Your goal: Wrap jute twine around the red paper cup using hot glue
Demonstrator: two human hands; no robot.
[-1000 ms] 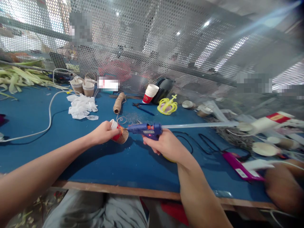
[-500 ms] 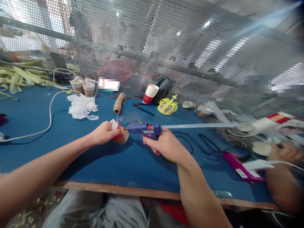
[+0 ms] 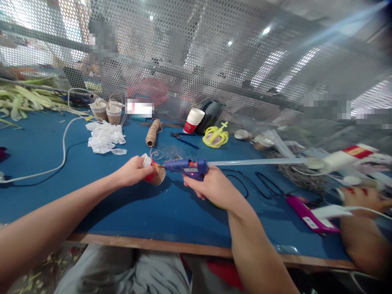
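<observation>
My left hand (image 3: 134,170) is closed around a red and white paper cup (image 3: 149,162), tilted on its side above the blue table. Twine wraps the cup's lower part and its base faces right. In my right hand (image 3: 211,185) is a blue hot glue gun (image 3: 186,166), gripped by its handle, a small red light glowing on it. Its nozzle points left and meets the cup at the twine. A long clear glue stick (image 3: 257,162) sticks out of the gun's back. Behind the cup lies a spool of twine (image 3: 152,132), a strand leading toward the cup.
Pliers (image 3: 185,140), a stack of paper cups (image 3: 194,121) and a yellow crown (image 3: 216,136) stand farther back. White gloves (image 3: 105,136) and twine-wrapped cups (image 3: 114,113) are at left. A magenta power strip (image 3: 310,215) and another person's hand (image 3: 363,200) are at right.
My hands, the cup and the glue gun stay nearly still. At the right, the other person's hand has shifted, and the pale round piece near it is no longer in the same place.
</observation>
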